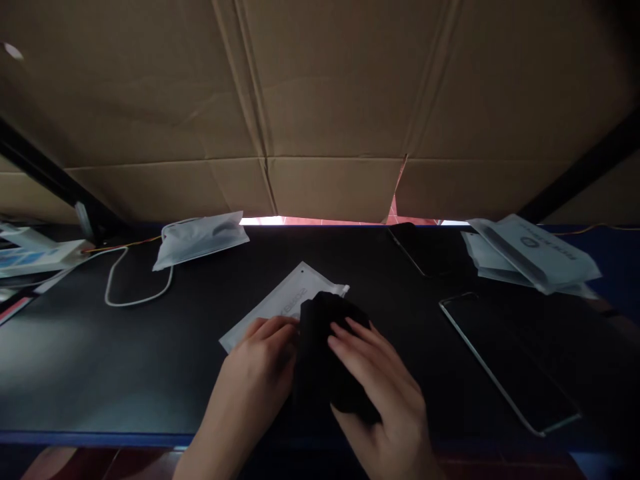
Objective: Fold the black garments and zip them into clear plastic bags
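"My hands?"

"Right hand [380,387] closed round the black thing [330,353], fingers laid across its face, thumb by its near edge. Left hand [265,353] curled at its side; whether it pinches, I can't tell."

"Where's it sitting?"

"On my side of the near pouch [270,310], hiding that pouch's right end. I can't tell if they touch."

"How do I handle it well?"

"I'd steady it with my left and press lightly with my right, fingers flat."

"And its look?"

"Matt, angular along the top; too dark to show seams."
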`<action>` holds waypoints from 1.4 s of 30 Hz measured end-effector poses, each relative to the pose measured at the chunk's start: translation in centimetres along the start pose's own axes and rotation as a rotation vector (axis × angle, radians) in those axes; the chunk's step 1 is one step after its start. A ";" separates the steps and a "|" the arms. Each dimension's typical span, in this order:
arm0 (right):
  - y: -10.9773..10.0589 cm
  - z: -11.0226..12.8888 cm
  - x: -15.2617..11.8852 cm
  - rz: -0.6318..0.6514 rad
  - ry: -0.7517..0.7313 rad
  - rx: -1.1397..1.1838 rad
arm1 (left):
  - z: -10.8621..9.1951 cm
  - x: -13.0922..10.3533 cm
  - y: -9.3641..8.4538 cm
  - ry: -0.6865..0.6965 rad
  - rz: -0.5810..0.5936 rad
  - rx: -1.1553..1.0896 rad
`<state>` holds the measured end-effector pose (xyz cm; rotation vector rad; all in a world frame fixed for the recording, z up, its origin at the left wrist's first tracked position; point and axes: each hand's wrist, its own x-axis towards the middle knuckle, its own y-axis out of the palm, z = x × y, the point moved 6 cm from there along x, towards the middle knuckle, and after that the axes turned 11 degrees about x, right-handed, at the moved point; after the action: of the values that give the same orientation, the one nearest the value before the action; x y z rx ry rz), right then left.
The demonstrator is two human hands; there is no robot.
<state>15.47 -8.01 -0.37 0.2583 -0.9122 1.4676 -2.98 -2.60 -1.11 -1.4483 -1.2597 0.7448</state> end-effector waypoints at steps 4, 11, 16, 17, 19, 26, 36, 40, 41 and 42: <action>0.8 0.0 -0.6 -0.028 0.026 -0.005 | -0.5 0.0 0.4 -0.023 0.044 -0.083; 2.3 -1.6 -0.6 0.221 0.130 -0.250 | 0.1 0.3 0.7 -0.101 0.030 -0.232; 2.4 -1.7 -0.5 0.250 0.140 -0.298 | 1.1 0.0 0.2 -0.160 -0.100 -0.318; 2.4 -1.6 -0.5 0.253 0.141 -0.306 | 1.2 -0.2 0.2 -0.176 -0.139 -0.323; 2.6 -1.4 -0.3 0.262 0.143 -0.318 | 1.3 -0.5 0.2 -0.191 -0.205 -0.326; 4.1 -0.3 0.9 0.266 0.183 -0.353 | 0.7 -1.1 0.0 -0.201 -0.264 -0.448; 5.6 -0.6 1.3 0.384 0.211 -0.275 | -0.1 -1.7 -0.5 0.018 -0.063 -0.062; 5.0 -0.9 0.1 0.646 0.173 -0.127 | 1.6 -1.7 0.5 0.158 0.099 -0.077; 4.7 -1.0 0.0 0.679 0.186 -0.100 | 1.8 -1.7 0.7 0.188 0.132 -0.091; 4.5 -1.0 0.1 0.702 0.197 -0.079 | 1.8 -1.8 0.7 0.213 0.140 -0.103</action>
<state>11.69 -6.62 -2.69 -0.2968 -0.9406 2.0466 -4.87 -3.68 -2.54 -1.6666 -1.0537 0.6063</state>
